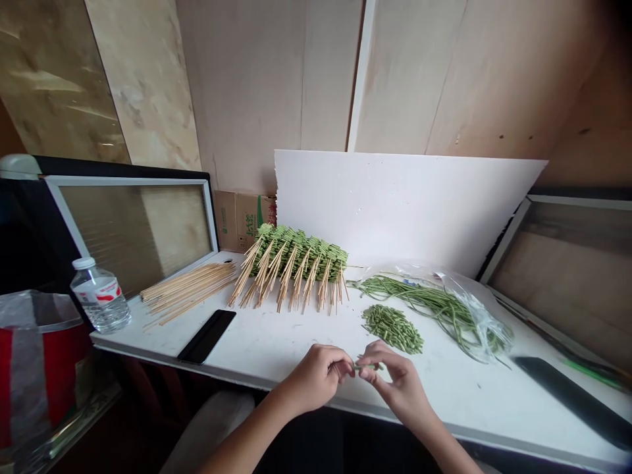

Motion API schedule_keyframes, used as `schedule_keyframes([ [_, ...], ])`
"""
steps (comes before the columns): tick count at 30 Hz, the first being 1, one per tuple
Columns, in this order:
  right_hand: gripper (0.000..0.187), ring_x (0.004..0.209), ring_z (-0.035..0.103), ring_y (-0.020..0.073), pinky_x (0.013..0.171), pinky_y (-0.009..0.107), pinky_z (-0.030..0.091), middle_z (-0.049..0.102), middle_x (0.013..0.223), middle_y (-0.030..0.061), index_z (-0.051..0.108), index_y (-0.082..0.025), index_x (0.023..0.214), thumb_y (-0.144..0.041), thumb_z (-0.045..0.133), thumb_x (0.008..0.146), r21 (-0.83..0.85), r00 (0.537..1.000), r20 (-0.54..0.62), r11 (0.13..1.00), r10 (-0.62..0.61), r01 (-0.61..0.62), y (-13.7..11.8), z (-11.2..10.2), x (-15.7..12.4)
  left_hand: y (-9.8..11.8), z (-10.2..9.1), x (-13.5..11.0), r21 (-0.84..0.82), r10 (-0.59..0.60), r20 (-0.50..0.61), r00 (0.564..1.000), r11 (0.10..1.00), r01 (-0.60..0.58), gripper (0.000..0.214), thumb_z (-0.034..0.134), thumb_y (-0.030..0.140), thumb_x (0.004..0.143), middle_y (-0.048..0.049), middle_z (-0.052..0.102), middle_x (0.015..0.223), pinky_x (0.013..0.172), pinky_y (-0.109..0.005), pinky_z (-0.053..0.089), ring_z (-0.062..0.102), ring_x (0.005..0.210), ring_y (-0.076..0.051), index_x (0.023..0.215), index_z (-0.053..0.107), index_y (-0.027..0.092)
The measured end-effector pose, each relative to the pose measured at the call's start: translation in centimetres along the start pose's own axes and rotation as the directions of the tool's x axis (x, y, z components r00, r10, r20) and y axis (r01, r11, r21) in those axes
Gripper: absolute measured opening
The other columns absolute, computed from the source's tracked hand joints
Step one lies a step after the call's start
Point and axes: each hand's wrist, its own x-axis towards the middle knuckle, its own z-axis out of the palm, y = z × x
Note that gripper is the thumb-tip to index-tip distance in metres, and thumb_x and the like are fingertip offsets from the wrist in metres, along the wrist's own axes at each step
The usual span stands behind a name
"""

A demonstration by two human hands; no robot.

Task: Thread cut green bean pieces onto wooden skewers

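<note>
Close to the table's front edge, my right hand (395,380) pinches a short piece of green bean (368,367) between thumb and fingers. My left hand (320,376) is closed, its curled fingertips at the left end of that piece; what lies inside its fingers is hidden. Just beyond my hands is a pile of cut green bean pieces (394,327). Farther back, skewered green beans (306,249) are stacked in rows, their bamboo sticks pointing toward me. Loose bamboo skewers (190,289) lie in a bundle left of the stack.
Long whole beans (424,294) lie at the right, partly in a clear plastic bag (481,322). A black phone (207,336) and a water bottle (101,296) are on the left of the white table (276,342). A white board (395,204) leans at the back.
</note>
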Motion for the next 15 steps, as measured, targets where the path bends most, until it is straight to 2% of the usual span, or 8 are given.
schedule_keyframes([
  [4, 0.010, 0.084, 0.059, 0.0258, 0.079, 0.041, 0.047, 0.069, 0.084, 0.0061, 0.075, -0.027, 0.093, -0.036, 0.072, 0.095, -0.240, 0.990, -0.035, 0.963, -0.136, 0.124, -0.8, -0.1, 0.2, 0.2, 0.0, -0.1, 0.064, 0.002, -0.013, 1.000, 0.998, -0.001, 0.026, 0.052, 0.015, 0.100, -0.0027, 0.066, 0.071, 0.069, -0.025, 0.046, 0.061, 0.068, -0.015, 0.081, 0.070, 0.015],
  [7, 0.021, 0.083, 0.057, 0.0260, 0.079, 0.042, 0.046, 0.067, 0.082, 0.0064, 0.070, -0.025, 0.085, -0.037, 0.063, 0.100, -0.278, 0.989, -0.033, 0.952, -0.142, 0.128, -1.2, 0.2, 0.0, 0.6, 0.3, -0.2, 0.060, 0.021, 0.011, 1.000, 0.998, -0.022, 0.027, 0.053, 0.015, 0.099, -0.0030, 0.066, 0.072, 0.069, -0.026, 0.046, 0.060, 0.067, -0.015, 0.079, 0.070, 0.016],
  [11, 0.031, 0.082, 0.057, 0.0255, 0.079, 0.041, 0.047, 0.063, 0.079, 0.0059, 0.068, -0.024, 0.079, -0.048, 0.063, 0.098, -0.108, 0.997, -0.040, 0.992, -0.064, 0.059, -0.9, 0.8, -0.3, 0.6, 0.9, -0.3, -0.078, 0.021, 0.016, 1.000, 0.997, -0.020, 0.028, 0.051, 0.008, 0.094, -0.0031, 0.066, 0.071, 0.068, -0.025, 0.047, 0.060, 0.067, -0.014, 0.075, 0.070, 0.015],
  [15, 0.035, 0.078, 0.058, 0.0234, 0.073, 0.037, 0.050, 0.061, 0.079, 0.0051, 0.068, -0.023, 0.076, -0.053, 0.068, 0.094, 0.131, 0.997, -0.046, 0.990, 0.063, -0.057, -0.6, 0.7, -0.1, 0.0, 1.3, -0.2, -0.254, -0.081, 0.026, 0.996, 0.964, 0.085, 0.030, 0.053, 0.019, 0.098, -0.0035, 0.063, 0.069, 0.059, -0.023, 0.045, 0.057, 0.061, -0.012, 0.073, 0.069, 0.013],
])
